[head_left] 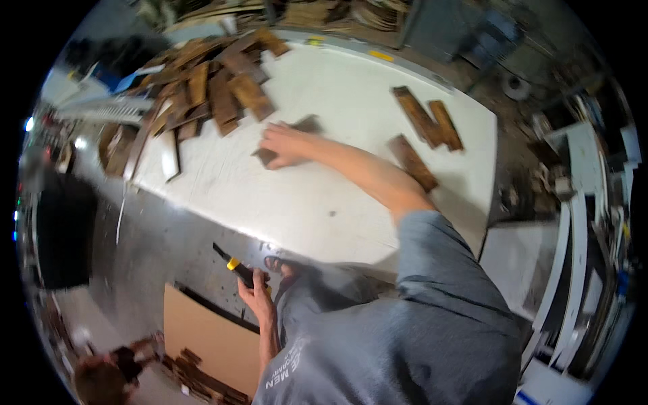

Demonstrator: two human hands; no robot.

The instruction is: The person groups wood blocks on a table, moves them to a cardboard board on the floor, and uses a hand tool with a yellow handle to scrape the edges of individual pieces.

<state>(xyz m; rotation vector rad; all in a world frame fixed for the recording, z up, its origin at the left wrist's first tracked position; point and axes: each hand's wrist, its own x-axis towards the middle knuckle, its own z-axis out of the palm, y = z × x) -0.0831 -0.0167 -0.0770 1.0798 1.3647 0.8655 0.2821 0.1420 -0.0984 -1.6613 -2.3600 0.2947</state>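
Observation:
My left hand [256, 295], low beside my body, is closed round the black and yellow handle of a chisel [233, 263]. The dark blade points up and away to the left, over the floor. Across the white tabletop [270, 209] reaches my right arm. My right hand [285, 144] is closed over a short dark wooden piece [309, 124], whose ends show on both sides of the blurred fingers. Just beyond that hand lies a heap of brown wooden strips [219, 88].
Three loose wooden pieces [417, 116] lie on the table's right part. A white strip [169, 154] lies near the left edge. Below left stands a tan board [202, 337] with wooden pieces beside it, near another person [101, 378]. White panels [574, 270] lean at right.

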